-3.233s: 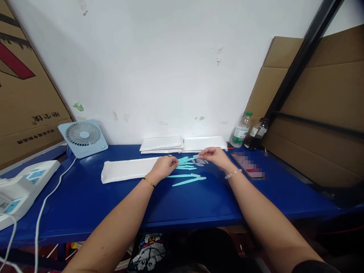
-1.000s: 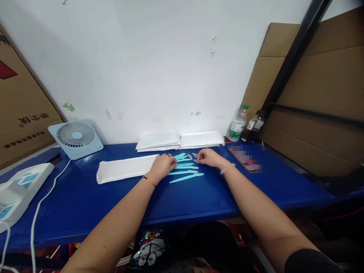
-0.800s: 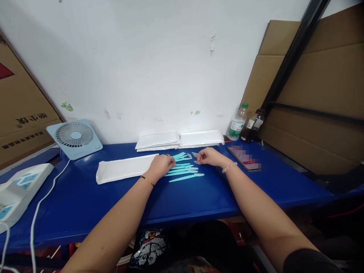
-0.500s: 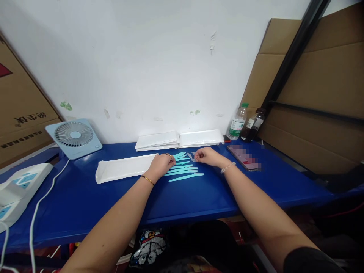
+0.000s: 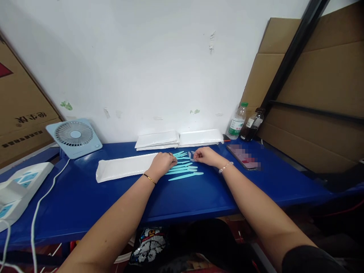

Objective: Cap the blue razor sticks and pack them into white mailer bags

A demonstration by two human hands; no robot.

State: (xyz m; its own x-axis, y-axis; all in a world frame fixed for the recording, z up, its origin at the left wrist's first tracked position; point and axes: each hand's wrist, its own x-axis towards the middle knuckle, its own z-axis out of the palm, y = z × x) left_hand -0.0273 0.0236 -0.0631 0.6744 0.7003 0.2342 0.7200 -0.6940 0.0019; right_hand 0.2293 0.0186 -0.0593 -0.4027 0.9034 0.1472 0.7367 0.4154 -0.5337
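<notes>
Left hand (image 5: pixel 162 164): curled, hold unclear | right hand (image 5: pixel 207 156): pinched, hold unclear | turquoise sticks (image 5: pixel 184 176) mostly between both hands

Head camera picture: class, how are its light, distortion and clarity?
In the head view, the wall is bright and the lower right corner dark; the head view's wide angle seemingly stretches the forearms; in the head view, blocky pixels hide part of the phone, and clear pieces by the right hand look indistinct.
</notes>
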